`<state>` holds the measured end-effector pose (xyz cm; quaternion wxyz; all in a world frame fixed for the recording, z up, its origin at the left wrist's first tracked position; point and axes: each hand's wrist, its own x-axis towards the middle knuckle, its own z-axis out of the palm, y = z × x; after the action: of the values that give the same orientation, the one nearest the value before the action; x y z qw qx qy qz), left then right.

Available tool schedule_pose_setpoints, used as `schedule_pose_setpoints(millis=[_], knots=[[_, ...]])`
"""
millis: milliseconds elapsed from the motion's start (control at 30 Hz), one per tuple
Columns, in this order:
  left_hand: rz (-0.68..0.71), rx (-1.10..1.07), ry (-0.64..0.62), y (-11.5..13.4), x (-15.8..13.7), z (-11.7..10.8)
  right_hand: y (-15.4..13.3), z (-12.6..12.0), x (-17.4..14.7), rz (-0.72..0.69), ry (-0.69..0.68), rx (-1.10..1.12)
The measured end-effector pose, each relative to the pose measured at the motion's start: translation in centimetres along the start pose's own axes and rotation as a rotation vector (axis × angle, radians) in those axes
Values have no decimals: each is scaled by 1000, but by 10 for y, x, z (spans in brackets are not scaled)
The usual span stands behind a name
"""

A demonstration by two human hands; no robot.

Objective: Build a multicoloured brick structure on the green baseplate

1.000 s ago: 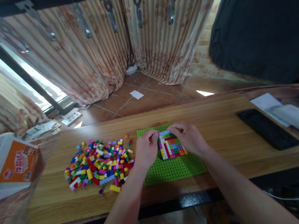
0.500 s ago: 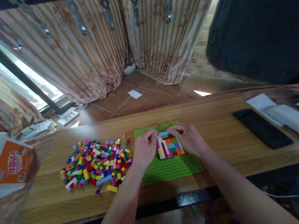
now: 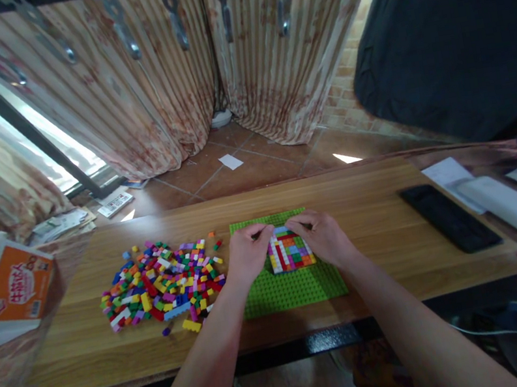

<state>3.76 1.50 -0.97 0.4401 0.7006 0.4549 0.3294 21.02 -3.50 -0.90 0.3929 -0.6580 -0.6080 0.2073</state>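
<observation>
A block of multicoloured toy bricks (image 3: 293, 253) sits on a green studded baseplate (image 3: 295, 292). Along its far edge runs a light blue brick (image 3: 281, 231). My left hand (image 3: 247, 251) is closed at the far left corner, thumb and fingers pinched by the left end of that brick. At the far right corner my right hand (image 3: 321, 237) pinches in the same way by its right end. The fingertips partly hide the far edge, so their exact grip on the brick is hard to see.
Left of the baseplate lies a wide heap of loose bricks (image 3: 159, 283). A clear plastic bin with an orange label (image 3: 16, 283) stands at the table's left end. Towards the right are a black tray-like object (image 3: 449, 217) and a white device with a cable (image 3: 513, 207).
The view has shifted slightly. Both hands stay pinched at the far edge of the brick block, with hardly any visible movement.
</observation>
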Motion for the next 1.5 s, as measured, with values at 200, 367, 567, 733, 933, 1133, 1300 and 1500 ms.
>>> schedule_pose_setpoints(millis=[200, 367, 567, 733, 933, 1133, 1300, 1500], knots=[[-7, 75, 49, 3, -2, 2, -2, -1, 1, -19, -24, -16], [15, 86, 84, 6, -3, 4, -4, -1, 1, -19, -4, -16], [61, 120, 77, 5, -7, 5, 0, -1, -1, 63, 0, 114], [84, 141, 120, 1, -4, -15, 13, -7, -1, 215, 120, 243], [-14, 487, 343, -15, 7, -70, 16, -20, -7, 212, 159, 72], [-26, 830, 258, -29, 7, -87, 10, -22, -5, 215, 149, 29], [4, 905, 182, -34, 7, -80, 12, -20, -6, 207, 130, 61], [-3, 869, 220, -23, 5, -78, 10, -19, -7, 212, 154, 57]])
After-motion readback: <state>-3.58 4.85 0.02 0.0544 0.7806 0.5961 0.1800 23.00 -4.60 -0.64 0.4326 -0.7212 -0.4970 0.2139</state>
